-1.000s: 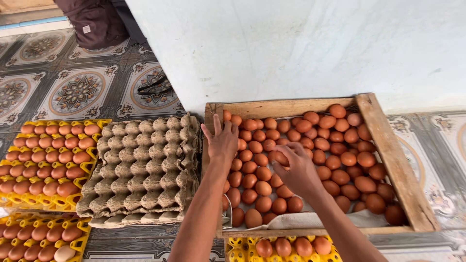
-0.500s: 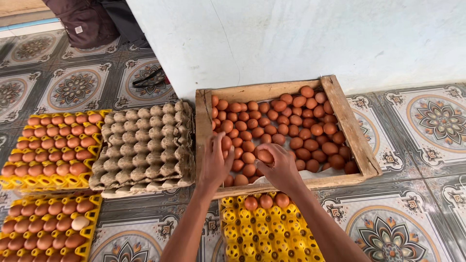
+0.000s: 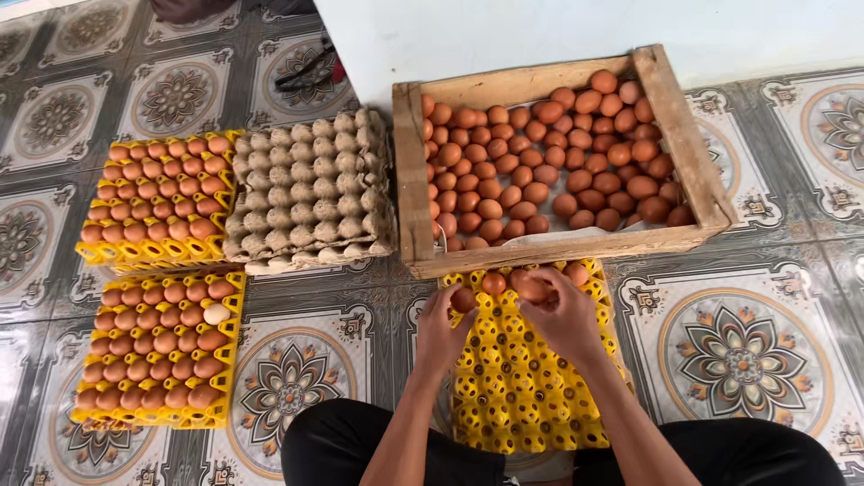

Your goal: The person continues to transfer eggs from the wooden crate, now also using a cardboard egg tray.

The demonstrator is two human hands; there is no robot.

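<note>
Head view: a brown egg (image 3: 463, 300) is pinched by the left hand (image 3: 441, 331) and another egg (image 3: 531, 288) by the right hand (image 3: 565, 315), over the yellow tray's (image 3: 517, 396) far row beside the wooden crate (image 3: 412, 189).
</note>
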